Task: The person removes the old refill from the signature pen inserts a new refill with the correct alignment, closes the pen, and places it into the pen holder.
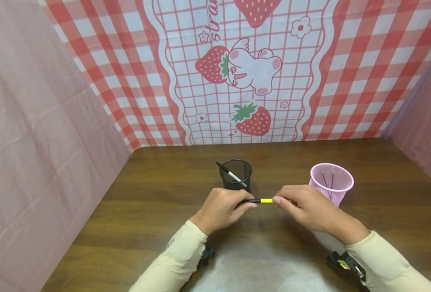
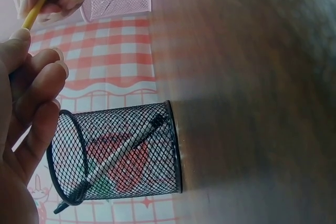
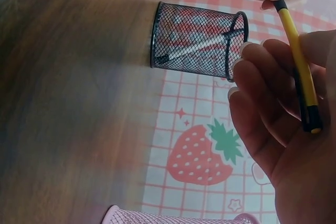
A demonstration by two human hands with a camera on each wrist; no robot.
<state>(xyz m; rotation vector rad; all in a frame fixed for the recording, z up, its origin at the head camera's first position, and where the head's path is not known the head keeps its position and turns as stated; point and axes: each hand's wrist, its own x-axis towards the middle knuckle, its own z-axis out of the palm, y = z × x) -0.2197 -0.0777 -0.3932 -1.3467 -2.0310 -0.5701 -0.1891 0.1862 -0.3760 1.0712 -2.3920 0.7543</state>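
A yellow pen with black ends (image 1: 266,200) is held level between both hands above the table. My left hand (image 1: 223,209) pinches its black end with thumb and fingers. My right hand (image 1: 312,211) pinches the yellow barrel; in the right wrist view the pen (image 3: 296,51) has its clip end over the palm. Just beyond the left hand stands a black mesh pen cup (image 2: 126,150), holding a white pen with black ends (image 1: 233,177) that leans inside. Beyond the right hand is a pink mesh pen cup (image 1: 341,189) with two thin dark sticks in it.
Both cups stand on a brown wooden table (image 1: 157,190). A red-and-white checked cloth with strawberries (image 1: 253,121) hangs behind it. Pink cloth walls (image 1: 47,121) stand along the left and right sides.
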